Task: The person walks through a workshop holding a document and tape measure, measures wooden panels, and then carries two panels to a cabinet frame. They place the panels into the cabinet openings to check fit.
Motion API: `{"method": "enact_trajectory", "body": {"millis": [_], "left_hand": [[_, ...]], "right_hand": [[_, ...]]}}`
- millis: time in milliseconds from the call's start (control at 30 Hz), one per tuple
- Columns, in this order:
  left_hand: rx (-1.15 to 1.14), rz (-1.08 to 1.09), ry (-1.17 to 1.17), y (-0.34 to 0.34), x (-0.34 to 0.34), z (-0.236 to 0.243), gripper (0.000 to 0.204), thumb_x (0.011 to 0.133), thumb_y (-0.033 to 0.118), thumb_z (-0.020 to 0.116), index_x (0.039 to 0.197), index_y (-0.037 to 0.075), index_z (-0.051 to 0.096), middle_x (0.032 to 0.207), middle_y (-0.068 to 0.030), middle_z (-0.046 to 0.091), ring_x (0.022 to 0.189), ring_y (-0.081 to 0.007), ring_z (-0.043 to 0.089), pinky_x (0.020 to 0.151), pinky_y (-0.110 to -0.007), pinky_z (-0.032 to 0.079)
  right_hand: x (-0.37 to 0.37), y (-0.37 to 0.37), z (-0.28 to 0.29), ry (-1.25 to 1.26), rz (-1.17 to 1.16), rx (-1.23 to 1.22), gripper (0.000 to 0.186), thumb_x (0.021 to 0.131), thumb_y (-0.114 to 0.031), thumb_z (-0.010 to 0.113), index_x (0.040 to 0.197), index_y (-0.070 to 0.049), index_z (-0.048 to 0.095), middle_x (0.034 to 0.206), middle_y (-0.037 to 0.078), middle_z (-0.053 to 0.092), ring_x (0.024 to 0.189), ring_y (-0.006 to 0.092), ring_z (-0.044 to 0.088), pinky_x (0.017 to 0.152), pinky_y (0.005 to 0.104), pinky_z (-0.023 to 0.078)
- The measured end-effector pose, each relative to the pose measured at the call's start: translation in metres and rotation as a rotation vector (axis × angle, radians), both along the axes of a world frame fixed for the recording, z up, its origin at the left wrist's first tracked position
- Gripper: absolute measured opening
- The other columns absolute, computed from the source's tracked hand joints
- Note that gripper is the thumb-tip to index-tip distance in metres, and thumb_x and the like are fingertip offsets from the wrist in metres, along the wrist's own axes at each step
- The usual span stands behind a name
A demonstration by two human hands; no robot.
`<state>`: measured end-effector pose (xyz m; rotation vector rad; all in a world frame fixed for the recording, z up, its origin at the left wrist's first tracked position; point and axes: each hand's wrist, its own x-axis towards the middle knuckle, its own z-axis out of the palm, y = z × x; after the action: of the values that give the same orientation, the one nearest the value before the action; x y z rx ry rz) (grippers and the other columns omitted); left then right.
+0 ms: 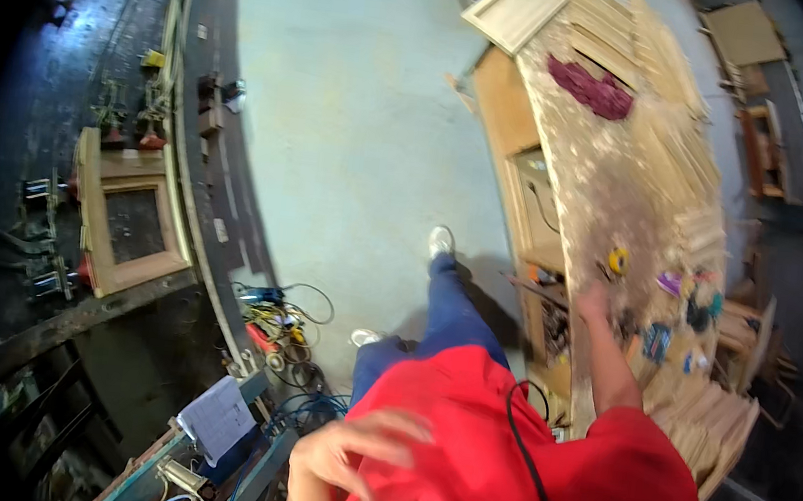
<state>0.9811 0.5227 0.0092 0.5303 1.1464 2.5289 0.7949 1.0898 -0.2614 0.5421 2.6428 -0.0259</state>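
My right hand (596,302) reaches out to the sawdust-covered workbench (615,175) and rests on its near edge, close to a yellow tape measure (619,261) and a cluster of small coloured items (684,310); whether it grips anything is hidden. My left hand (352,446) is blurred, held in front of my red shirt with fingers spread and nothing in it. My blue trousers and white shoes (440,242) show below on the floor.
A dark red cloth (595,87) and stacked wooden slats (674,74) lie on the bench, a framed panel (520,9) at its far end. A wooden frame (126,222) in clamps sits left. Tangled cables (281,321) and paper (219,417) lie on the pale concrete floor (357,119).
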Motion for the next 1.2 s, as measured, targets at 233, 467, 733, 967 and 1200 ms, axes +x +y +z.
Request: {"method": "enact_trajectory", "body": {"millis": [233, 467, 733, 967, 1200], "left_hand": [[-0.333, 0.226, 0.072, 0.051, -0.207, 0.065, 0.012, 0.096, 0.009, 0.071, 0.099, -0.002, 0.076, 0.102, -0.0135, 0.067, 0.091, -0.0279, 0.066, 0.078, -0.039, 0.054], [-0.037, 0.947, 0.270, 0.108, -0.407, 0.098, 0.018, 0.090, 0.010, 0.075, 0.102, -0.003, 0.070, 0.074, -0.0113, 0.066, 0.067, -0.0231, 0.065, 0.059, -0.035, 0.052], [0.084, 0.670, 0.307, 0.044, -0.502, 0.077, 0.014, 0.092, 0.012, 0.070, 0.099, -0.001, 0.069, 0.080, -0.0125, 0.067, 0.071, -0.0265, 0.067, 0.063, -0.038, 0.053], [0.157, 0.231, 0.390, -0.022, -0.592, 0.090, 0.013, 0.094, 0.014, 0.065, 0.097, 0.001, 0.067, 0.084, -0.0136, 0.068, 0.074, -0.0295, 0.068, 0.067, -0.040, 0.054], [-0.516, -0.219, 0.242, -0.047, -0.741, -0.013, 0.009, 0.098, 0.008, 0.061, 0.104, 0.002, 0.062, 0.102, -0.0126, 0.068, 0.092, -0.0303, 0.067, 0.082, -0.040, 0.055]], "right_hand": [[-0.092, 0.093, -0.079, 0.237, -0.443, 0.005, 0.088, 0.081, -0.042, 0.082, 0.150, -0.002, 0.043, 0.145, 0.027, 0.053, 0.131, 0.0427, 0.055, 0.111, 0.0489, 0.044], [-0.110, 0.106, -0.090, -0.056, -0.267, -0.340, 0.037, 0.093, -0.034, 0.072, 0.112, -0.003, 0.065, 0.098, 0.014, 0.069, 0.080, 0.0257, 0.066, 0.067, 0.0401, 0.053], [-0.220, -0.158, 0.015, -0.172, -0.978, -1.488, 0.040, 0.106, -0.050, 0.050, 0.110, -0.013, 0.065, 0.094, 0.004, 0.068, 0.078, 0.0187, 0.067, 0.066, 0.0348, 0.054], [-0.366, -0.344, 0.101, -0.281, -0.671, -1.800, 0.036, 0.107, -0.032, 0.048, 0.106, -0.001, 0.066, 0.091, 0.011, 0.069, 0.083, 0.0203, 0.068, 0.072, 0.0361, 0.059], [-0.438, -0.317, 0.076, -0.050, -0.756, -1.538, 0.026, 0.101, -0.024, 0.055, 0.109, -0.002, 0.067, 0.096, 0.009, 0.072, 0.078, 0.0130, 0.064, 0.062, 0.0291, 0.053]]}}
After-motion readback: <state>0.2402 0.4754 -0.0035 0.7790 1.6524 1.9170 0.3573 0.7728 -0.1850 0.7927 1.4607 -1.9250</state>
